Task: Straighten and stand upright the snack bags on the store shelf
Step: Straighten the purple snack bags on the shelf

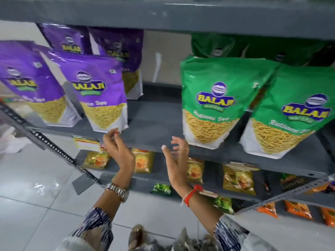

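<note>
Purple snack bags stand at the left of the grey shelf (pixel 150 124); the front one (pixel 97 91) leans a little to the left, with another (pixel 29 82) beside it and two more behind. Green snack bags stand at the right: one (pixel 217 98) upright near the gap, one (pixel 290 115) tilted right. My left hand (pixel 117 147) is open, its fingertips just below the bottom right corner of the front purple bag. My right hand (pixel 176 156) is open at the shelf's front edge, just left of the green bag's base. Neither hand holds a bag.
A shelf board (pixel 163 13) runs overhead. Lower shelves hold small yellow packets (pixel 239 180), green packets (pixel 161 189) and orange packets (pixel 297 209). A perforated metal upright (pixel 50 147) slants across the left. White floor tiles (pixel 36 187) lie below.
</note>
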